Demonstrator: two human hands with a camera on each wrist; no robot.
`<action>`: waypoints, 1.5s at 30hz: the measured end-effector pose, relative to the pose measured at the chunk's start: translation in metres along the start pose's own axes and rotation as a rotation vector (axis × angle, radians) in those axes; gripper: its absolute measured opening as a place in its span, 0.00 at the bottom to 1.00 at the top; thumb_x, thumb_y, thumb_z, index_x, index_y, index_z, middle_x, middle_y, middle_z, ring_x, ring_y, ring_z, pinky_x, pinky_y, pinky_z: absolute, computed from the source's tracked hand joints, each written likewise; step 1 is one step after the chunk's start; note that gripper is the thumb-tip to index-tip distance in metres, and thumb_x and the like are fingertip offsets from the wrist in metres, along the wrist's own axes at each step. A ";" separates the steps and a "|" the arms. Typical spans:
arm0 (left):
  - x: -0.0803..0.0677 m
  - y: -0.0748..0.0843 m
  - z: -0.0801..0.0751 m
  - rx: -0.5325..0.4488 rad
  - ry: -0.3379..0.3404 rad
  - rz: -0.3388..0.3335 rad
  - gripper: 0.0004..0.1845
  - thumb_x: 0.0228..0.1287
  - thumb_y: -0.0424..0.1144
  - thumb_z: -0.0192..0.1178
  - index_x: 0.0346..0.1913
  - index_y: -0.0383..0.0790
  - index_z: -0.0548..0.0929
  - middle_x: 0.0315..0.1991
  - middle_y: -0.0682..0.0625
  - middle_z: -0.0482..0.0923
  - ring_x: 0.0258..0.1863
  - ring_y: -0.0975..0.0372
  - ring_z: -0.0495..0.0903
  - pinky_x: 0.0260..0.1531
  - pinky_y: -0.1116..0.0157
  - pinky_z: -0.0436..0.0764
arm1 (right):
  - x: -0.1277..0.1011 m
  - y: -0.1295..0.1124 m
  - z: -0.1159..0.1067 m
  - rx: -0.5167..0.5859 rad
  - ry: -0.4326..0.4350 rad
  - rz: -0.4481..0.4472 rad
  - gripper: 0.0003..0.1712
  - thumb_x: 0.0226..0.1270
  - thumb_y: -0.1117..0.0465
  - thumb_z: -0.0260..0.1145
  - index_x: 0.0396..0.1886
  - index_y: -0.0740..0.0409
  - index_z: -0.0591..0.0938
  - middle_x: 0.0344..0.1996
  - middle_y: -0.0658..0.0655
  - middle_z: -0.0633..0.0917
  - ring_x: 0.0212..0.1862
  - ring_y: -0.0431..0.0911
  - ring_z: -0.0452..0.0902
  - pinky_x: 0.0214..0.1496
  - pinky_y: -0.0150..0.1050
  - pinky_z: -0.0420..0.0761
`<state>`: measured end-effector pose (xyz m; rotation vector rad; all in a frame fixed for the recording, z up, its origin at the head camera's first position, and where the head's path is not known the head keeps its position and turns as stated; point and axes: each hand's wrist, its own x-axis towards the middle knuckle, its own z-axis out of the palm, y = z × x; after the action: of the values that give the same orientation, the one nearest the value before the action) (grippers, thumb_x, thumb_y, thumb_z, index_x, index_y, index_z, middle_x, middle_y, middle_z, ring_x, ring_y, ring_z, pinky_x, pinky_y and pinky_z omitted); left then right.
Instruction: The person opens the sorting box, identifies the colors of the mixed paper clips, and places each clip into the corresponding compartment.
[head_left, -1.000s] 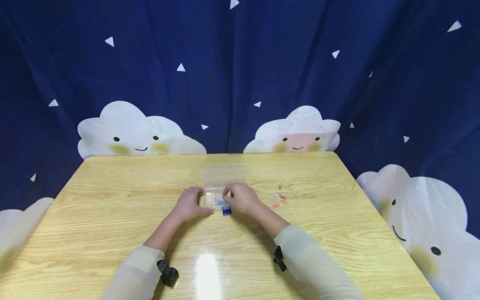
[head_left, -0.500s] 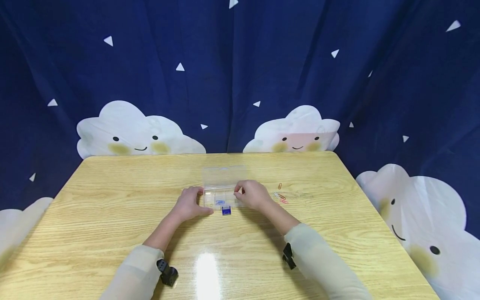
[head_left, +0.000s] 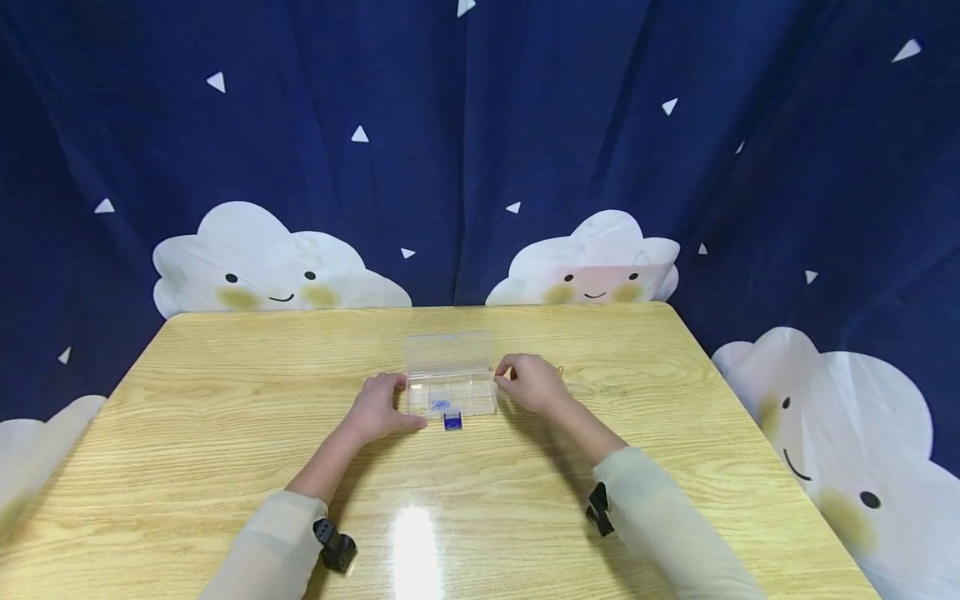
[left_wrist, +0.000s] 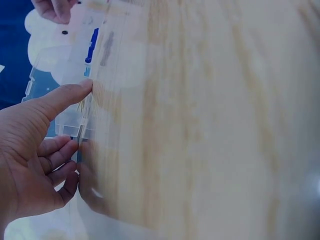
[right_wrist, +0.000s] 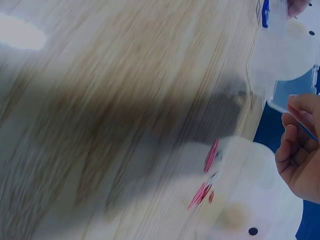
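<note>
You get a bright, evenly lit head view with overhead glare on the table (head_left: 417, 542), edges bowed; both wrist views motion-blurred.

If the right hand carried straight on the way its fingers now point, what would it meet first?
Probably the right end of the clear plastic compartment box. The right hand sits just beside it, curled fingers pointing left toward it. How close they are is unclear.
</note>
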<state>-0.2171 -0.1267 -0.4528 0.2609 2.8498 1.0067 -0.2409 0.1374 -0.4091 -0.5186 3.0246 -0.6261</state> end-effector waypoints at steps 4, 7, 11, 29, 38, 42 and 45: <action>0.000 0.000 0.000 0.003 0.002 0.001 0.43 0.42 0.50 0.74 0.59 0.30 0.70 0.54 0.39 0.74 0.58 0.46 0.67 0.59 0.51 0.68 | -0.004 0.009 -0.006 0.014 -0.013 0.033 0.08 0.64 0.56 0.61 0.36 0.54 0.83 0.19 0.49 0.76 0.17 0.39 0.65 0.20 0.32 0.64; 0.000 -0.001 0.000 0.007 0.004 0.009 0.42 0.42 0.50 0.74 0.59 0.29 0.70 0.53 0.39 0.74 0.57 0.46 0.67 0.58 0.51 0.68 | -0.008 0.015 -0.009 0.045 -0.025 0.059 0.09 0.65 0.56 0.60 0.37 0.55 0.83 0.18 0.50 0.75 0.12 0.39 0.65 0.18 0.32 0.65; 0.000 -0.001 0.000 0.007 0.006 0.012 0.42 0.42 0.50 0.74 0.59 0.30 0.71 0.53 0.39 0.74 0.57 0.46 0.67 0.57 0.50 0.68 | -0.012 0.027 -0.013 0.063 -0.028 0.091 0.09 0.66 0.56 0.60 0.38 0.54 0.82 0.17 0.49 0.74 0.12 0.40 0.68 0.16 0.32 0.65; 0.000 -0.001 -0.001 -0.008 -0.001 0.002 0.42 0.42 0.49 0.74 0.59 0.30 0.70 0.53 0.40 0.74 0.57 0.47 0.67 0.58 0.51 0.68 | -0.030 0.072 -0.015 0.055 0.017 0.140 0.09 0.64 0.56 0.61 0.36 0.56 0.83 0.17 0.50 0.75 0.16 0.40 0.63 0.18 0.33 0.62; 0.001 -0.001 0.000 0.006 0.004 0.001 0.42 0.42 0.49 0.75 0.59 0.30 0.71 0.51 0.41 0.75 0.56 0.47 0.67 0.57 0.52 0.69 | -0.035 0.091 -0.015 0.044 -0.006 0.213 0.09 0.64 0.55 0.60 0.36 0.54 0.82 0.18 0.49 0.78 0.16 0.40 0.66 0.18 0.33 0.64; 0.001 -0.001 0.001 0.001 0.005 0.001 0.42 0.42 0.49 0.75 0.58 0.30 0.71 0.51 0.41 0.75 0.56 0.47 0.67 0.57 0.52 0.69 | -0.036 0.096 -0.014 0.045 -0.008 0.222 0.10 0.64 0.55 0.60 0.36 0.55 0.82 0.19 0.50 0.79 0.17 0.41 0.67 0.19 0.34 0.66; 0.001 0.000 0.000 0.000 0.004 0.000 0.42 0.42 0.50 0.75 0.58 0.30 0.71 0.51 0.41 0.74 0.56 0.47 0.67 0.57 0.51 0.69 | -0.038 0.097 -0.013 0.049 -0.004 0.224 0.10 0.64 0.55 0.60 0.36 0.55 0.83 0.21 0.51 0.80 0.18 0.41 0.69 0.21 0.34 0.67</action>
<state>-0.2178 -0.1264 -0.4534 0.2598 2.8539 1.0078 -0.2370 0.2389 -0.4369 -0.1744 2.9937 -0.6806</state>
